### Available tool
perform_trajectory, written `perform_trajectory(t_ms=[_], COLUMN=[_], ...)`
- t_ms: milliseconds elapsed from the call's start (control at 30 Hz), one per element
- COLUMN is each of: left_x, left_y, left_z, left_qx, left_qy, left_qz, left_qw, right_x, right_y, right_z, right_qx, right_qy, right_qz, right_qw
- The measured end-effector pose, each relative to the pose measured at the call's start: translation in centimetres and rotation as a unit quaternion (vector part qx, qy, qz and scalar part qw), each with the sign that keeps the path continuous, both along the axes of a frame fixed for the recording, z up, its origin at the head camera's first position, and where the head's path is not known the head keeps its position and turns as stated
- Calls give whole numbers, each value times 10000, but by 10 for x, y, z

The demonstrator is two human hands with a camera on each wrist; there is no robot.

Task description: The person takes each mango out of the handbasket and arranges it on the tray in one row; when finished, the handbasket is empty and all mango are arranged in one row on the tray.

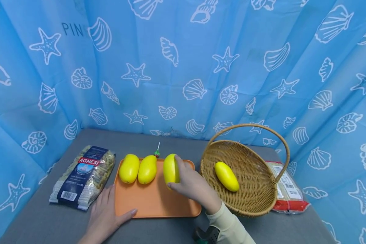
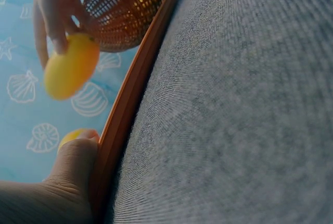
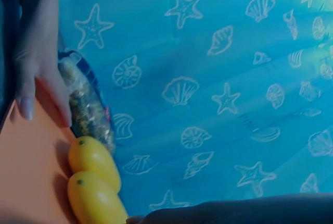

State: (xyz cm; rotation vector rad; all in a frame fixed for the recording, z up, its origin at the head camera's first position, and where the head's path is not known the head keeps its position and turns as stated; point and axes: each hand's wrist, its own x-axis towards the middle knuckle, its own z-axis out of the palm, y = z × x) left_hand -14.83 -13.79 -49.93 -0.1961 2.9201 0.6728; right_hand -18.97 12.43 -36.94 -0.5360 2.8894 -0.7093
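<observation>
My right hand (image 1: 196, 186) grips a yellow mango (image 1: 170, 171) over the right part of an orange tray (image 1: 154, 206). In the left wrist view that mango (image 2: 70, 70) hangs from the fingertips, above the tray's level. Two more mangoes, one at the far left (image 1: 129, 168) and one beside it (image 1: 147, 170), lie side by side on the tray. My left hand (image 1: 102, 211) rests at the tray's left front corner, fingers extended along the side and thumb on the front rim. Another mango (image 1: 227, 176) lies inside a wicker basket (image 1: 253, 193) right of the tray.
A bag of Agnesi (image 1: 83, 176) lies left of the tray. Behind the tray is a small green object with a white stick (image 1: 157, 151). A red-and-white plastic pack (image 1: 289, 189) sits behind the basket's right side. A blue shell-patterned curtain (image 1: 177, 78) surrounds the grey table (image 1: 158, 232).
</observation>
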Motion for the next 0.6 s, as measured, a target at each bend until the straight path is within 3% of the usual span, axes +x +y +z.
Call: perform_trajectory(t_ms=[333,600], left_x=[0,-1], left_y=[0,-1], left_z=[1,0], left_qx=[31,18], left_qy=[-66,-102], left_qz=[29,5], left_qw=[10000,9999], right_x=[-20,-29], right_y=[-4,-7], right_z=[-29,-43], right_qx=[-66,-119], right_qy=[-278,-483], right_qz=[-225,-344], right_qw=[9993,9982])
